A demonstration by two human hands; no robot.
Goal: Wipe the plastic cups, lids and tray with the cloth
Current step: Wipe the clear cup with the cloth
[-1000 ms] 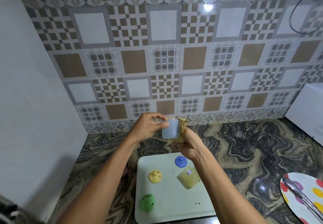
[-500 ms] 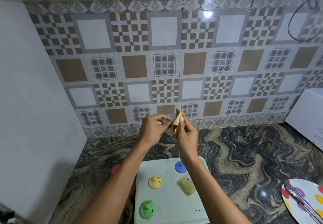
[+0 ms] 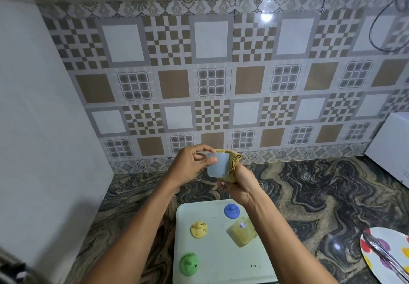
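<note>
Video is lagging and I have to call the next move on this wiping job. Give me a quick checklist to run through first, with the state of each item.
1. Left hand grips blue cup at its rim: ok.
2. Right hand holds cloth against the cup: ok.
3. Inside of the cup wiped: cannot tell.
4. Bare spot on tray to set the cup down: ok.
5. Yellow cup, blue lid, yellow lid and green lid waiting on the tray: ok.
6. Tray clean: not ok, dark specks near its front edge.
</note>
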